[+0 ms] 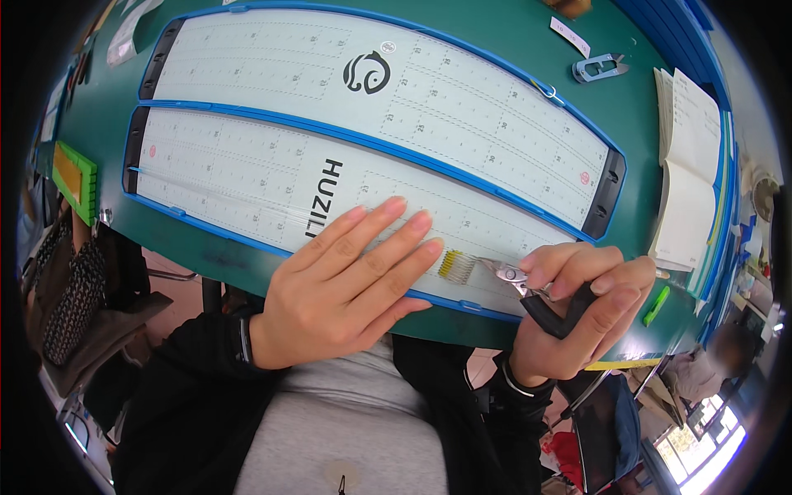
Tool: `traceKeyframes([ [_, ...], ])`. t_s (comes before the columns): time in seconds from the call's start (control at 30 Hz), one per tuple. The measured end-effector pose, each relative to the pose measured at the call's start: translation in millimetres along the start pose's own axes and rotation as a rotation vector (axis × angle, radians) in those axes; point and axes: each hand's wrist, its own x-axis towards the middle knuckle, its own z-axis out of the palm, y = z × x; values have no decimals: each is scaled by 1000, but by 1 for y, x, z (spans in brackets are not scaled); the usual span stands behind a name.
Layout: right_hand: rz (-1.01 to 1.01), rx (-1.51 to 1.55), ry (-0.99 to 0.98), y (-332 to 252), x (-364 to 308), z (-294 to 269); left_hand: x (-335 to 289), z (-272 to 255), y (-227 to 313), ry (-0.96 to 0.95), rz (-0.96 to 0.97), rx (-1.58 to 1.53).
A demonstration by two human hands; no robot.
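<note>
A long blue-framed case lies unfolded, with a far white panel (pixel 272 49) and a near white panel (pixel 247 169) marked with printed scales. My left hand (pixel 346 276) lies flat across the near panel, its fingers stretched out. Faint thin lines run along that panel from its left end towards this hand; their ends under it are hidden. Beyond my left fingertips sits a small row of fine yellow and silvery strands (pixel 458 266). My right hand (pixel 590 301) grips small pliers (pixel 516 276) with dark handles. Their narrow tips point left, close beside the strands.
The case rests on a green table (pixel 635 206). Pale blue snips (pixel 600 68) and a white paper strip (pixel 569 36) lie at the far right, near an open notebook (pixel 689 181). A green pen (pixel 657 305) is on the right. On the left is a green tray (pixel 74 183).
</note>
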Motion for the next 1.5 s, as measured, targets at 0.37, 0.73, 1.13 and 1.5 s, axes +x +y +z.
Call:
traceKeyframes([
  [0.37,30,16,-62,0,1,-2,0,1,1,-6,26,64],
  [0.73,62,16,-59,-2,-2,-3,0,0,1,-18,40,77],
  [1.13,-169,-21,-91,-28,7,-17,0,-1,-4,27,50,9],
  [1.5,-491,-1212,-409,3,107,-9,-9,-7,-14,83,198,-148],
])
